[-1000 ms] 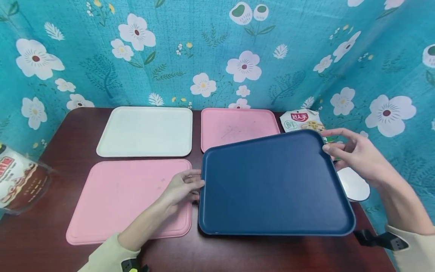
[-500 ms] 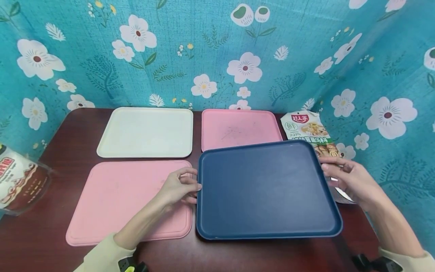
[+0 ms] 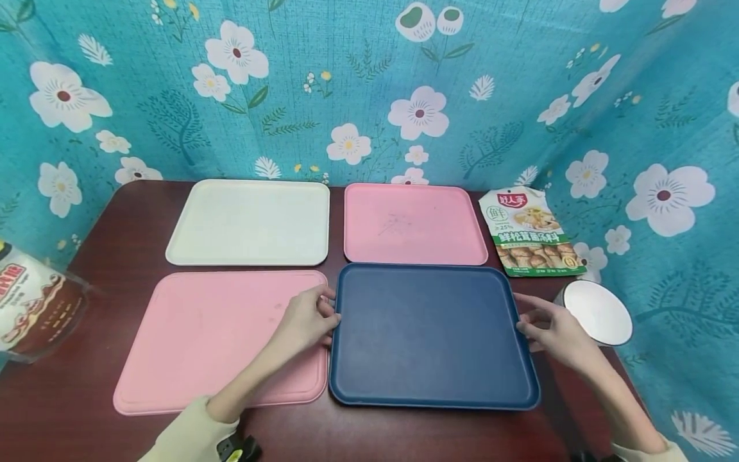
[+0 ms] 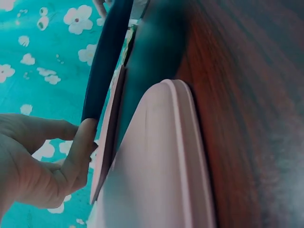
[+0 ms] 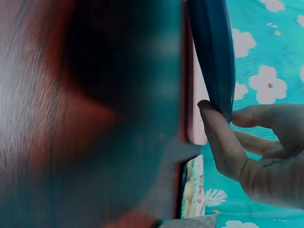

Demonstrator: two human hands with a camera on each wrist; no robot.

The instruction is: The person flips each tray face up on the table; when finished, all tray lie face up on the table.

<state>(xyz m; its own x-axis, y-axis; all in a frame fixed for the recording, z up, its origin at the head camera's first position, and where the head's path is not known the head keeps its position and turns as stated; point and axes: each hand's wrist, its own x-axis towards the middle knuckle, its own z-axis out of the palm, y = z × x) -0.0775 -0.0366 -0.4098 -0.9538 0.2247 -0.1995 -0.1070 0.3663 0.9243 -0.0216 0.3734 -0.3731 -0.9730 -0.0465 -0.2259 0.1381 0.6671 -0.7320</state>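
Left hand (image 3: 303, 319): thumb and fingers nearly together, pinching the left rim of the blue tray (image 3: 433, 333).
Right hand (image 3: 557, 337): fingers in a like narrow pinch, on the right rim.
Blue tray, position: between my hands, raised off the desk (image 3: 404, 437); should one pinch slip first, it would likely tip and knock a corner on the wood.
Large pink tray (image 3: 231, 333): just beside, partly beneath my left hand; lowering too far left could catch my fingers or the rim on its edge.
White bowl (image 3: 597, 311): just beyond my right hand; a wide outward release could nudge it toward the desk's side edge.
Pouch (image 3: 525, 231): past the far right corner; forward drift might crumple it.
Small pink tray (image 3: 412, 224): past the far rim; the same drift might shove it.
White tray (image 3: 248, 221): far left; little risk, I judge.
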